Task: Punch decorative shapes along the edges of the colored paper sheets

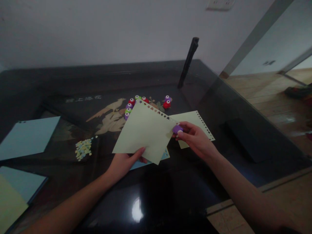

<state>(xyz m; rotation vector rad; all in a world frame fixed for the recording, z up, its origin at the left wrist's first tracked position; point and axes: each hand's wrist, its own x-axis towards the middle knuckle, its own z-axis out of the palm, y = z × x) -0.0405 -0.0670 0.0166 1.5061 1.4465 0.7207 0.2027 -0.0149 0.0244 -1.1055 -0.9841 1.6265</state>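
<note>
My left hand (130,157) pinches the lower edge of a pale green sheet of paper (143,133), thumb on top. A row of small punched shapes, stars and hearts among them, runs along the sheet's upper edge. At its right corner, my right hand (195,136) grips a small purple craft punch (177,129) between thumb and fingers. Whether the paper sits inside the punch's slot I cannot tell. Another punched pale sheet (195,118) lies behind my right hand. Part of a blue sheet (141,165) shows under the held paper.
Several red, green and purple punches (166,104) stand behind the paper. Left lie a pile of paper confetti (83,149), a blue sheet (29,138) and more blue and yellow paper (12,201). A black upright post (188,61) rises from the glossy dark table (109,208).
</note>
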